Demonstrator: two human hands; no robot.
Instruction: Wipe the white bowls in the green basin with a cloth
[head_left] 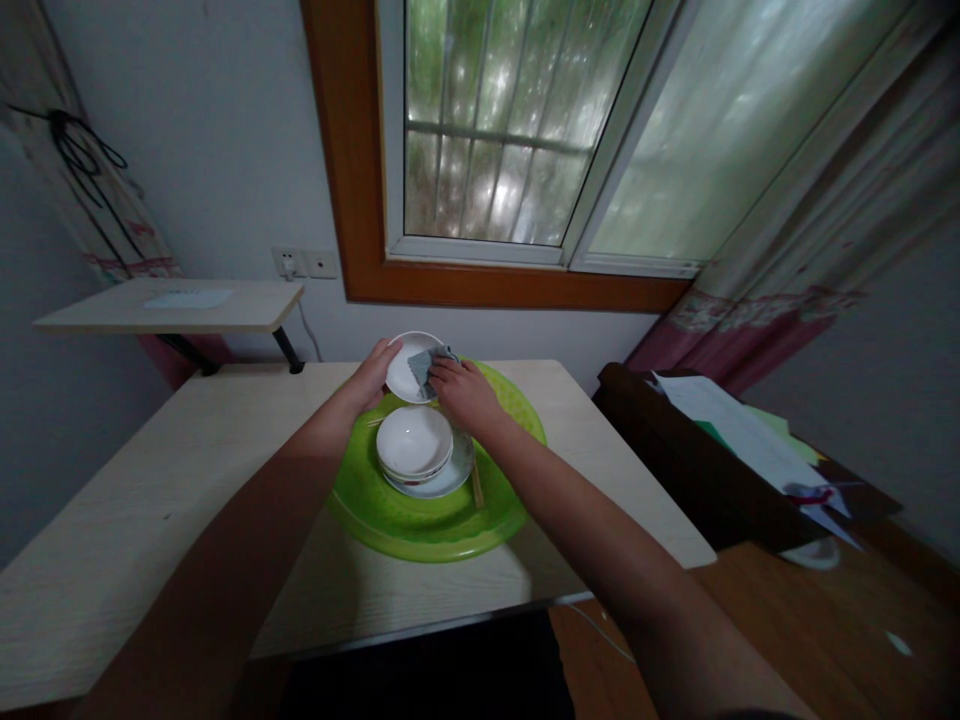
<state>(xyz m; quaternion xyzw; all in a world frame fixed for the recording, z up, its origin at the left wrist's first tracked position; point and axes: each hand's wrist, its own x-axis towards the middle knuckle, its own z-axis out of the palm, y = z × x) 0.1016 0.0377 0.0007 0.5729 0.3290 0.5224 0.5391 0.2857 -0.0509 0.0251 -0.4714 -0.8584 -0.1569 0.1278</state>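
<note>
My left hand (369,374) grips the left rim of a white plate (401,370), which is raised and tilted above the far part of a green tray (427,545). A grey-blue cloth (424,368) is pressed against the plate's face by my right hand (465,392), its fingers closed on the cloth. Nearer to me on the tray, white bowls (414,441) are stacked on another white plate (450,478). Wooden chopsticks (478,484) lie to the right of that stack, partly hidden by my right forearm and the plate.
The tray rests on a pale wooden table (300,590). At the back left stands a small raised shelf (180,305) on black legs. A dark brown cabinet (660,440) with papers (739,430) is on the right. Behind the table are a wall and a window (510,130).
</note>
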